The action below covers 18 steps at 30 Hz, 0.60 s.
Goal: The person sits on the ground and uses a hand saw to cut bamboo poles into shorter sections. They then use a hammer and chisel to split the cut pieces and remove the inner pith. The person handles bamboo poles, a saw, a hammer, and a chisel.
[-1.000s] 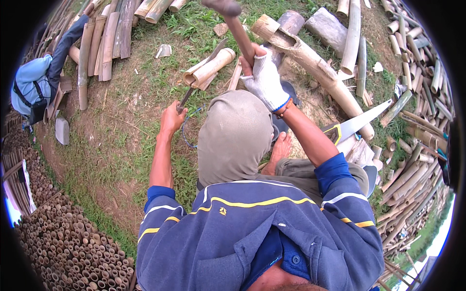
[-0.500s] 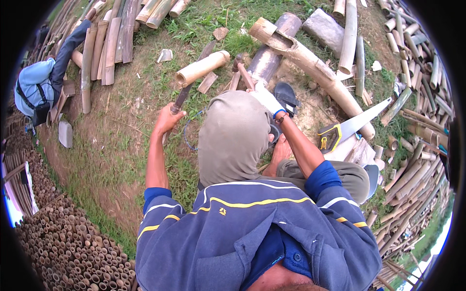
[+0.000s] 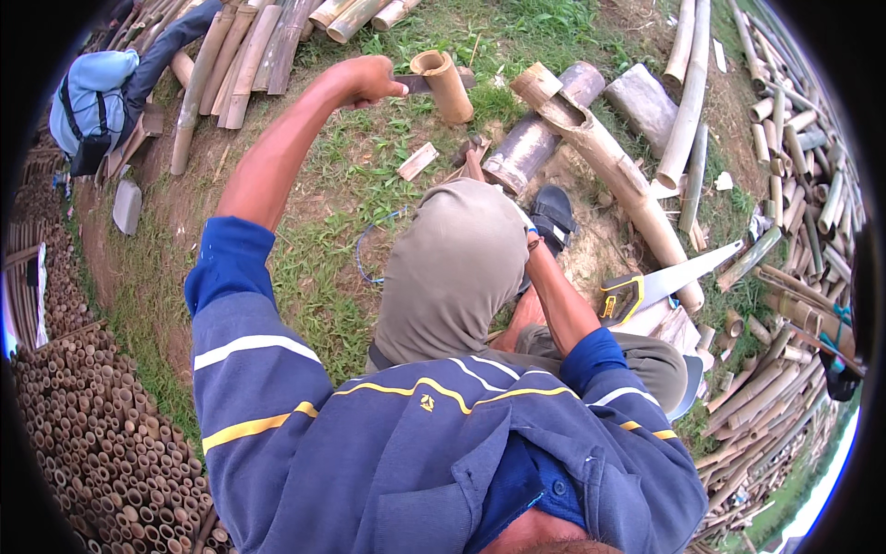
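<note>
Bamboo, a short hollow tan section of culm (image 3: 445,85), hangs raised above the grass, stuck on the dark blade (image 3: 420,84) that runs into it from the left; its open round end faces up and its wall looks pale and dry. The left hand (image 3: 363,80), bare, is clenched into a fist around the blade's handle, which the fingers hide entirely, just left of the bamboo section. The right hand cannot be made out: the grey-brown cloth hood (image 3: 455,266) below the bamboo section covers it, and only the bare right forearm (image 3: 556,297) shows, running under the hood's right edge, so whether that hand grips anything cannot be told. Beside the forearm a dark sandal (image 3: 555,212) peeks out, half hidden. To the lower right of the bamboo section lies a hand saw with a yellow-and-black handle (image 3: 637,294), its pale blade resting against a long thick bamboo pole (image 3: 609,175). Just below the bamboo section a small flat wood chip (image 3: 417,161) lies on the grass. Right of the bamboo section a grey weathered log (image 3: 535,138) lies beside the pole. Far to the left of the bamboo section a person in a light blue top (image 3: 92,97) bends over, partly cut by the rim. At the lower left, well away from the bamboo section, a dense stack of cut bamboo tubes (image 3: 83,443) shows its round ends, blurred toward the edge. Beyond the bamboo section more long poles (image 3: 245,46) lie in a row.
</note>
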Tool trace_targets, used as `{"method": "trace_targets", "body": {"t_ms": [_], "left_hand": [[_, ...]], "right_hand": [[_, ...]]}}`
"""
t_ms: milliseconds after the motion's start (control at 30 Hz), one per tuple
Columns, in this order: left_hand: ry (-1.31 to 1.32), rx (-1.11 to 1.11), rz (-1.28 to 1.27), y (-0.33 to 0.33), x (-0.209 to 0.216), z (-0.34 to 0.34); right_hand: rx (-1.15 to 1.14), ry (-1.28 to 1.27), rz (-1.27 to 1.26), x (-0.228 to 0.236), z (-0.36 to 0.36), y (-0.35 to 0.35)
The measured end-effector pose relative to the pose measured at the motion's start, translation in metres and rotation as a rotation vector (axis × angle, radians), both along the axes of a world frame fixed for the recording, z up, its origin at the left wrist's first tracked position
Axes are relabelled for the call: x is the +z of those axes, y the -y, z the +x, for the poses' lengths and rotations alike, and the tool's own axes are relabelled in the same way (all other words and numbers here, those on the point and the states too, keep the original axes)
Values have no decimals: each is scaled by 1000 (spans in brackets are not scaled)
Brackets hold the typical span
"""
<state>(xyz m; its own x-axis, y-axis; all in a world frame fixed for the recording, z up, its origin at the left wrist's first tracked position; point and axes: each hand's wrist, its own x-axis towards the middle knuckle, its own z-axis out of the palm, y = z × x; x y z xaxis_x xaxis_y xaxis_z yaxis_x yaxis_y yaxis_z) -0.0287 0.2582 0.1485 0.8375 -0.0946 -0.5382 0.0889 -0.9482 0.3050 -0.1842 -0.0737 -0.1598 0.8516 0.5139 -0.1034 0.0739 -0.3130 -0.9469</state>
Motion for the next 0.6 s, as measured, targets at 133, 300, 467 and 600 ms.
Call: {"method": "trace_targets", "body": {"t_ms": [133, 300, 467, 600], "left_hand": [[19, -103, 106, 7, 1, 28], [53, -80, 200, -14, -1, -6], [63, -102, 265, 11, 11, -22], [104, -120, 312, 4, 2, -29]], "right_hand": [[-112, 9, -333, 39, 15, -4], [-388, -173, 125, 255, 33, -35], [-340, 532, 130, 320, 69, -48], [-169, 891, -218, 266, 88, -27]]}}
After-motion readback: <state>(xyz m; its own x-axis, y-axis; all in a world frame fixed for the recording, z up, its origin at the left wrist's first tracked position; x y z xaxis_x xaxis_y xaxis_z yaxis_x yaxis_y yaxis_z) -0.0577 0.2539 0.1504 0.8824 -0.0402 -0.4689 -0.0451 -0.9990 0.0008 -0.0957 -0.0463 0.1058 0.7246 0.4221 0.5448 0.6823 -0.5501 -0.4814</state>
